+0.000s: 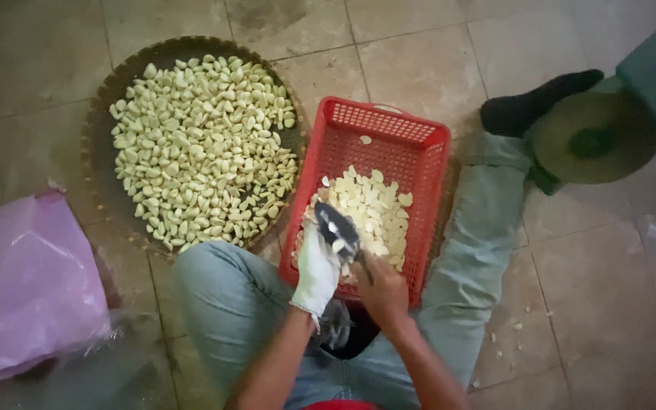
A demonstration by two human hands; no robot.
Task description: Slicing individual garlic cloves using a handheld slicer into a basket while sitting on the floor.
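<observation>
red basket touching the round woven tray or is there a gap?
Cannot tell. In the head view the red basket sits right beside the round woven tray; its left edge meets the tray's rim line, but no clear contact or gap shows.

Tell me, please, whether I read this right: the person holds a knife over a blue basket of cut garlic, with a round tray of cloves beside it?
Not quite: the basket is red, not blue, as the head view shows. The knife, cut garlic and round tray of cloves are as you say.

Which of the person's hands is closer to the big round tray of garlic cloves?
The left. The gloved left hand is over the red basket's near edge, on the round tray's side. The bare right hand, holding a knife, is farther from the tray.
</observation>
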